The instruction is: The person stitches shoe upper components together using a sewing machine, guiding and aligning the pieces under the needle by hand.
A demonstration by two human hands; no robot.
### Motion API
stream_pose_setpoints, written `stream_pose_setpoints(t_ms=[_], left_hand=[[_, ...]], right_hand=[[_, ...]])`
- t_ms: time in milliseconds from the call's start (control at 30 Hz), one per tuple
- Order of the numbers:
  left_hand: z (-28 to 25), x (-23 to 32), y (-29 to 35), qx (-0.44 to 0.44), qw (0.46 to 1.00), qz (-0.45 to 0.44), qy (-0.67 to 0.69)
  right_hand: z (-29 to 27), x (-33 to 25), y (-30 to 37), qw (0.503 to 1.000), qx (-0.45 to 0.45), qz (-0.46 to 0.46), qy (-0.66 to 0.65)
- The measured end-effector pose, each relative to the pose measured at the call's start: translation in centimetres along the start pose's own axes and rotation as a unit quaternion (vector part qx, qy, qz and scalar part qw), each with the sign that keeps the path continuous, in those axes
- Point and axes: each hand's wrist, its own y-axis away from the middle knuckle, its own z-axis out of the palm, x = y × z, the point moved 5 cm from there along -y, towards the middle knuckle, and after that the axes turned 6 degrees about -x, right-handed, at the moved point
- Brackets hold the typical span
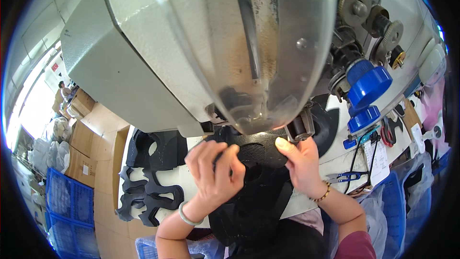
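Under the head of a large grey machine [143,76] lies a black shoe-upper piece [261,151] with a ribbed patch. My right hand [303,165] grips its right edge, thumb on top and fingers hidden beneath. My left hand [213,175] is just left of the same piece, fingers curled in and thumb near the index; whether anything is inside them is hidden. More black material [249,206] hangs from the work over the table's front edge toward my lap.
Stacks of black cut pieces lie on the white table's left, solid ones [165,151] behind curved ones [153,194]. On the right are blue-handled snips [347,177], scissors [387,134] and a paper slip [377,163]. Blue crates [69,196] and cartons stand on the floor at left.
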Motion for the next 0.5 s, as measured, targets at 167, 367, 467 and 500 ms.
stream_pose_setpoints(t_ms=[167, 367, 467, 500], left_hand=[[0.9, 2.9, -0.3, -0.135, 0.980, 0.132, 0.059], [0.9, 2.4, -0.8, -0.126, 0.977, 0.170, 0.041], [0.6, 2.0, -0.8, -0.119, 0.977, 0.172, 0.037], [0.6, 2.0, -0.8, -0.104, 0.979, 0.173, 0.035]], right_hand=[[3.3, 0.9, 2.6, 0.989, 0.090, -0.030, -0.115], [3.7, -0.4, 5.8, 0.978, -0.091, 0.101, -0.160], [3.0, -5.5, 7.3, 0.973, -0.170, 0.138, 0.071], [2.1, -7.3, 6.4, 0.950, -0.182, -0.032, 0.250]])
